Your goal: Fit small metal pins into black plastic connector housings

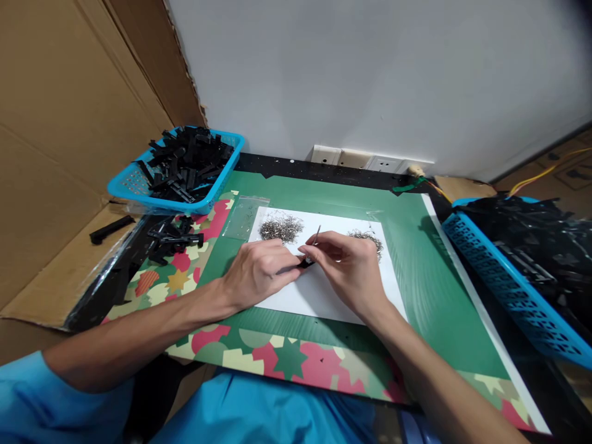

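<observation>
My left hand (263, 268) is closed around a small black plastic part (306, 262), and only its end shows past the fingertips. From the right, my right hand (345, 262) meets it in a pinch. A thin dark stick (317, 233) pokes up between the right fingers; its exact kind cannot be made out. Both hands are over a white sheet of paper (324, 303). On that sheet lies a pile of small metal pieces (280, 229) beyond my left hand. A second metal pile (367, 239) is partly hidden behind my right hand.
A blue basket (210, 203) heaped with black plastic parts (189, 157) stands back left; loose black parts (173, 237) lie before it. Another blue basket (513, 287) is at right. A clear plastic bag (245, 216) lies on the green mat (444, 296). Wall sockets (356, 158) line the back.
</observation>
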The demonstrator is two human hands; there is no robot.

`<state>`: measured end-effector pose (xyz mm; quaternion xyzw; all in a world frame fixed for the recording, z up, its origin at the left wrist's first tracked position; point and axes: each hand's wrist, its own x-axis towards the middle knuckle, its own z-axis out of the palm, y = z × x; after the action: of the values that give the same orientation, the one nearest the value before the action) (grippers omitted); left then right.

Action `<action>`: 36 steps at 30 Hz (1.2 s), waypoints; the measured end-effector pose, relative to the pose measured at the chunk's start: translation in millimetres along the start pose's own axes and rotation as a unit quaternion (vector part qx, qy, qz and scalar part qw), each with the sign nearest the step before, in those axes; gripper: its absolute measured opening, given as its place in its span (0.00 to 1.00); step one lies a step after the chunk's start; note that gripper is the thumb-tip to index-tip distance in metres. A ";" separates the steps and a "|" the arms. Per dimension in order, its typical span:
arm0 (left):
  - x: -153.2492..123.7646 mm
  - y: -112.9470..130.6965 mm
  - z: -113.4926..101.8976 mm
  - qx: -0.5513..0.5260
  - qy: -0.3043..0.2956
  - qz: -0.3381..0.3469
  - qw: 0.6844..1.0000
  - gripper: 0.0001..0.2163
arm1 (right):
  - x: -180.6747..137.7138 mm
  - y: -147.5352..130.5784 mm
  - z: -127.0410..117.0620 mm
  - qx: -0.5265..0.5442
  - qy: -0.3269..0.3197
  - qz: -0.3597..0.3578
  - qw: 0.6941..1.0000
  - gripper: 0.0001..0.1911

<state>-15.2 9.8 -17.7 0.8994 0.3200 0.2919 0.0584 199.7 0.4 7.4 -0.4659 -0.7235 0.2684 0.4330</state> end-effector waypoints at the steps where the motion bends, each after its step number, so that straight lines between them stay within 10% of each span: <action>1: 0.2 0.1 -0.2 0.004 0.000 0.003 1.000 0.07 | 0.0 -0.8 -0.1 -0.014 -0.001 -0.006 1.000 0.09; 26: -0.5 -2.8 4.4 -0.069 0.001 -0.035 0.997 0.04 | -3.0 1.1 5.4 0.039 0.026 0.002 0.999 0.08; 32: 2.6 1.6 -2.1 -0.146 0.061 -0.145 0.977 0.08 | 16.8 11.7 -50.6 0.049 0.199 0.037 0.978 0.10; 36: 3.1 6.4 -5.8 -0.271 0.047 -0.230 0.934 0.09 | 17.3 22.2 -87.3 -0.118 0.034 0.056 0.991 0.12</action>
<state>-13.0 6.2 -9.5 0.7366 0.4292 0.3881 0.3502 282.7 24.2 38.3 -0.5628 -0.7074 0.1887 0.3837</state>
